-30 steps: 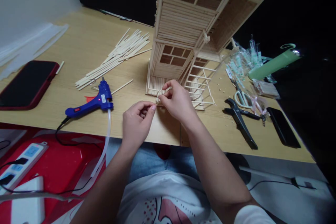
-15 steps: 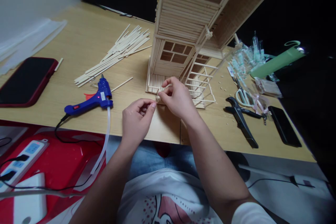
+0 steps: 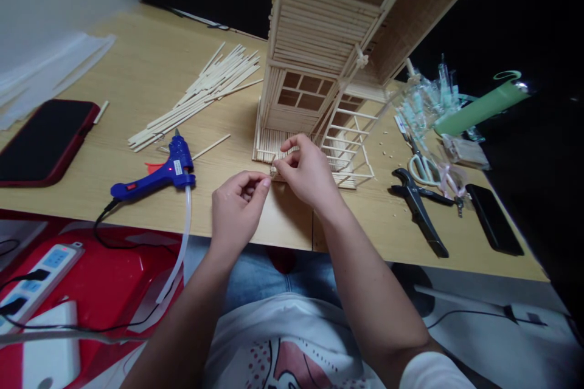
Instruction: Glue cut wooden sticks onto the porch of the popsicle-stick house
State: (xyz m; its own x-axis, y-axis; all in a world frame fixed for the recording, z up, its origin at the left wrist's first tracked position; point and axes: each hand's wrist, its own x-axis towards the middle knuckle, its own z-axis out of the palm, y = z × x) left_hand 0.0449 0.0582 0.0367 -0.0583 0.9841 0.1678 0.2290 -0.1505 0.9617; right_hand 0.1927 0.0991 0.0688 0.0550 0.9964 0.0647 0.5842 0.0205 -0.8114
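In front of me stands a model house (image 3: 328,24) built from thin wooden sticks, with latticed windows and a ladder-like stair (image 3: 349,132) at its lower right. My right hand (image 3: 306,169) is at the front edge of its stick base, thumb and fingers curled closed around a thin wooden stick (image 3: 274,161) at the railing. Just left of it, my left hand (image 3: 239,206) is closed in a pinch, its fingertips close to the same edge. What the left fingers hold, if anything, is too small to make out.
A blue hot glue gun (image 3: 159,173) lies left, its cord trailing down. Behind it is a pile of wooden sticks (image 3: 205,91). Black cutters (image 3: 420,209), white scissors (image 3: 424,170) and a phone (image 3: 495,219) lie right; another phone (image 3: 48,141) lies far left.
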